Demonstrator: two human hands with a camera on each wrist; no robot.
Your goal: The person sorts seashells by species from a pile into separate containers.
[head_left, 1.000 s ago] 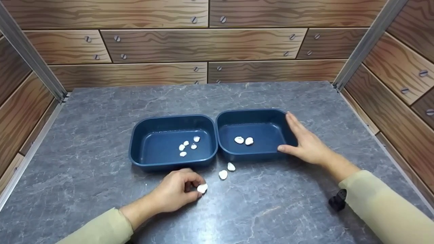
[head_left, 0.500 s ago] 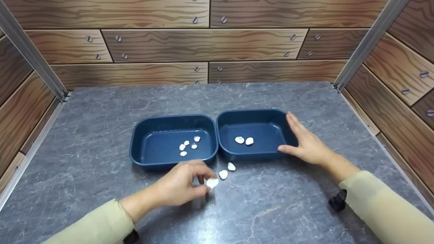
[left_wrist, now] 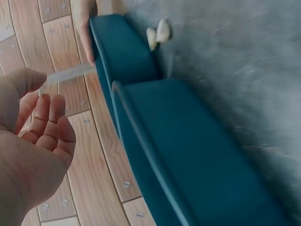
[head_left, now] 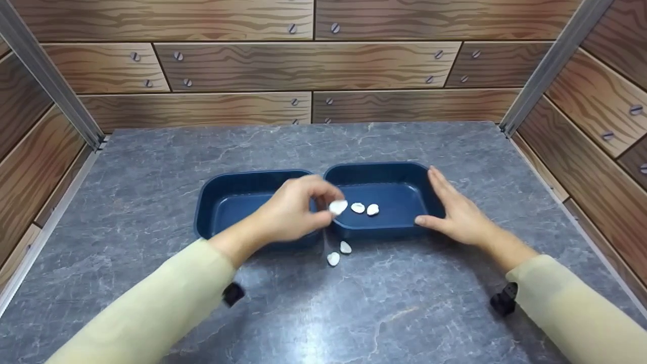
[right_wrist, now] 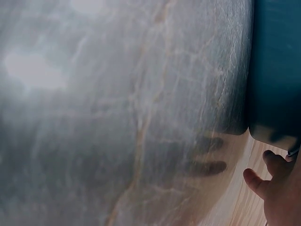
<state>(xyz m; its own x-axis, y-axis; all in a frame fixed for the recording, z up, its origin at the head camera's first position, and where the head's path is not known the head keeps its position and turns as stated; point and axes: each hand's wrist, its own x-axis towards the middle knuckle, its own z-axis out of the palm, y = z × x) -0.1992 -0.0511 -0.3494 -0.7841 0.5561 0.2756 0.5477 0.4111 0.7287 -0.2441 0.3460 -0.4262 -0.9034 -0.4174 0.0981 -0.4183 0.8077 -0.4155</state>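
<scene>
My left hand pinches a small white seashell between thumb and fingers, above where the two bins meet. In the left wrist view the same hand is raised with its fingers bent, and the shell is hidden there. My right hand touches the right end of the right blue bin, fingers straight along its side and thumb at the front rim. Two white shells lie inside that bin. The left blue bin stands against it; my left hand covers part of its inside.
Two more white shells lie on the grey marbled table in front of the bins. Wood-patterned walls with metal corner posts enclose the back and sides.
My left hand has lifted the shell off the table and carried it forward and right, up over the bins. The right hand has stayed in place at the right bin.
</scene>
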